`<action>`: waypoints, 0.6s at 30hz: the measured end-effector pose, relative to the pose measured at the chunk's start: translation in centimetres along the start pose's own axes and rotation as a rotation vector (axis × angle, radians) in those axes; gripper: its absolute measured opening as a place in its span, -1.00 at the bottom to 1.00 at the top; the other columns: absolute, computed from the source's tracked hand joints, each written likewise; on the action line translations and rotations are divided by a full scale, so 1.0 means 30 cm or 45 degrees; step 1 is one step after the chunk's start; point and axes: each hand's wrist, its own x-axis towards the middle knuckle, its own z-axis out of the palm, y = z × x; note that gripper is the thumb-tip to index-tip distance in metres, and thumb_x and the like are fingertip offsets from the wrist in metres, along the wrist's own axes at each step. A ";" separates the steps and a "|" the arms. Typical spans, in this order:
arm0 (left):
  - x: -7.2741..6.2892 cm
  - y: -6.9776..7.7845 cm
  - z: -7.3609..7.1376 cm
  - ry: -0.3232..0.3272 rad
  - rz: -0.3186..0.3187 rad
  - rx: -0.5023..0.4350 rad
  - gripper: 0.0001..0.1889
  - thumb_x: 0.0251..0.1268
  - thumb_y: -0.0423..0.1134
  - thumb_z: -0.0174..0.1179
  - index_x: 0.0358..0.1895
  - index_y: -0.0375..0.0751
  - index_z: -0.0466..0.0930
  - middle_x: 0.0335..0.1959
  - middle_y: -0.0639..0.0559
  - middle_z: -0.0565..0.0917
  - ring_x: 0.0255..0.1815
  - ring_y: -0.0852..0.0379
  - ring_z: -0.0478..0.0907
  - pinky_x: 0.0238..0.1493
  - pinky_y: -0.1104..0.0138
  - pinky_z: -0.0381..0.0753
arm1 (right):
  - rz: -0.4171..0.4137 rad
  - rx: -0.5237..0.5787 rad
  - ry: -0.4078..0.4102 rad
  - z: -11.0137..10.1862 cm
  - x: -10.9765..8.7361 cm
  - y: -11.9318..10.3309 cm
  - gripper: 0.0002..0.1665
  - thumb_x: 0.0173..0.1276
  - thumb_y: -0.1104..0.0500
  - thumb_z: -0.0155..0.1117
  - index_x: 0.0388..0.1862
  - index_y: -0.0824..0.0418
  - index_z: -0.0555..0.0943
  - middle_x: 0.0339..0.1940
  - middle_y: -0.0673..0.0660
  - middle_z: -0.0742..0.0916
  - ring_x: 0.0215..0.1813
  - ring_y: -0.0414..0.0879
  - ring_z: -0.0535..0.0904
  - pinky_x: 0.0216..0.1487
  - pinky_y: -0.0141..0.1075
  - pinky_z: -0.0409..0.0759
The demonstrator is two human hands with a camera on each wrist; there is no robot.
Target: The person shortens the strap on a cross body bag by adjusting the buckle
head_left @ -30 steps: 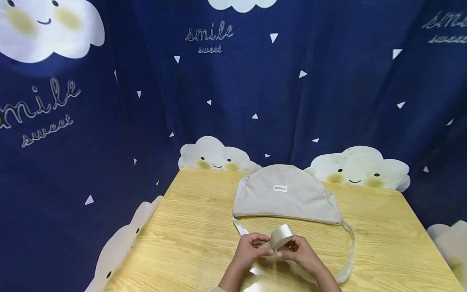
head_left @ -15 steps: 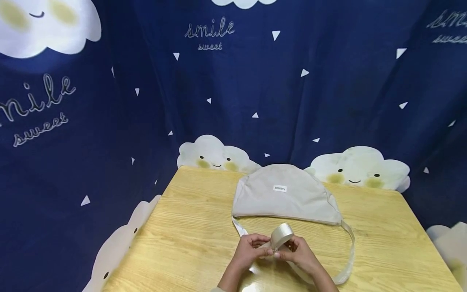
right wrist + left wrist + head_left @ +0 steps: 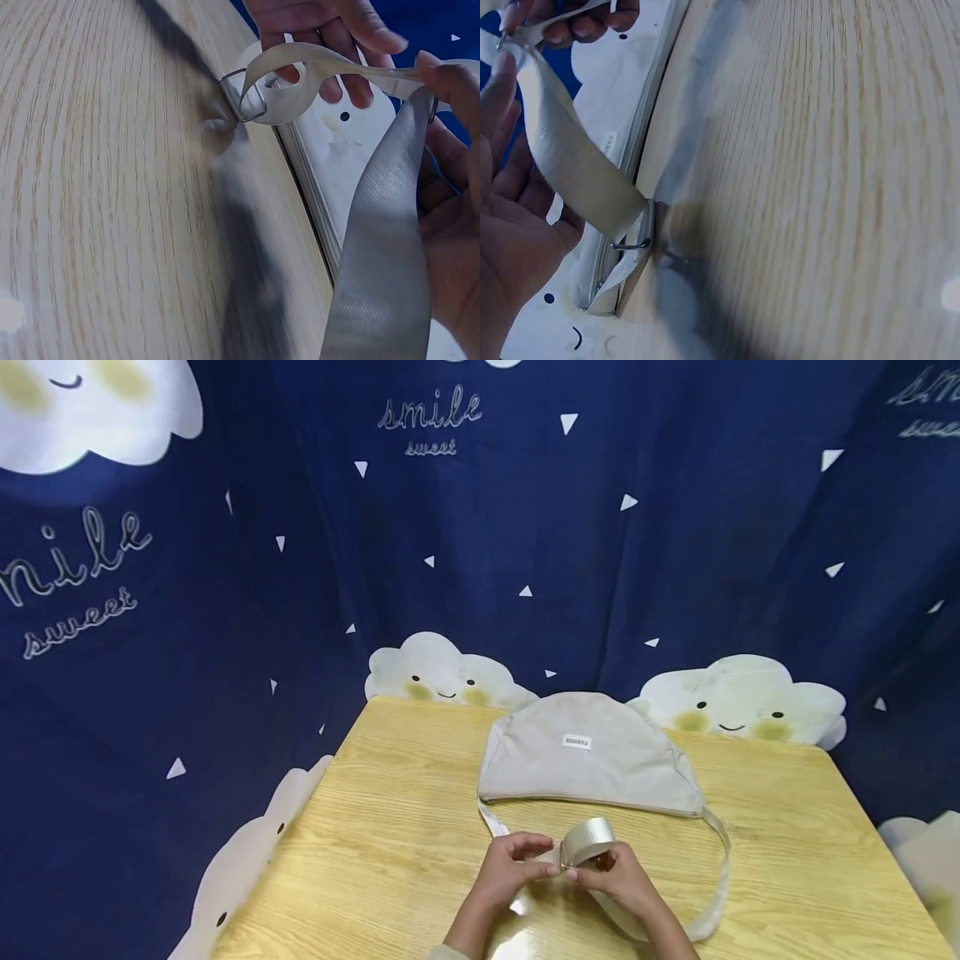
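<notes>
A pale beige half-moon shoulder bag [image 3: 600,768] with a small white label lies on the table in the head view. Its woven strap [image 3: 386,217] is lifted into a loop [image 3: 588,839] between the two hands. My right hand [image 3: 621,877] pinches the strap at a metal slider buckle [image 3: 433,107], thumb against the finger. On the other side, my left hand [image 3: 504,870] has thumb and fingers apart, with the strap passing between them. In the right wrist view, the left fingers [image 3: 360,90] lie loosely behind the strap. A metal ring [image 3: 634,245] joins strap and bag.
The wooden table [image 3: 390,793] extends on both sides of the bag. The rest of the strap [image 3: 720,893] curves over the tabletop at the right. A dark blue curtain [image 3: 487,552] with clouds and white triangles surrounds the table's back and sides.
The strap loop has shifted slightly right and turned with my right hand. My left thumb has moved a little away from the buckle. The bag stays where it was.
</notes>
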 end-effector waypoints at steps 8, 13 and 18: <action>-0.035 0.075 -0.013 0.143 0.149 0.210 -0.69 -0.08 -0.38 0.40 -0.18 -0.31 0.62 -0.19 -0.06 0.60 -0.15 -0.17 0.48 -0.12 -0.04 0.42 | -0.030 -0.010 0.034 0.000 -0.008 -0.016 -0.51 0.06 0.37 0.40 0.00 0.46 0.50 -0.15 0.27 0.64 -0.18 -0.01 0.57 -0.25 -0.21 0.57; -0.059 0.125 -0.006 0.167 0.185 0.251 -0.74 -0.09 -0.40 0.40 -0.26 -0.36 0.63 -0.27 -0.20 0.58 -0.23 -0.24 0.47 -0.19 -0.02 0.46 | -0.055 -0.006 0.050 0.000 -0.011 -0.022 -0.52 0.06 0.38 0.40 -0.01 0.46 0.51 -0.15 0.22 0.66 -0.17 -0.04 0.58 -0.23 -0.22 0.57; -0.070 0.119 0.001 0.172 0.196 0.276 -0.76 -0.08 -0.39 0.41 -0.29 -0.38 0.63 -0.31 -0.28 0.57 -0.28 -0.24 0.47 -0.27 0.04 0.50 | -0.094 0.006 0.037 -0.001 -0.015 -0.018 -0.50 0.07 0.39 0.39 0.01 0.47 0.50 -0.12 0.21 0.66 -0.15 -0.05 0.59 -0.21 -0.21 0.58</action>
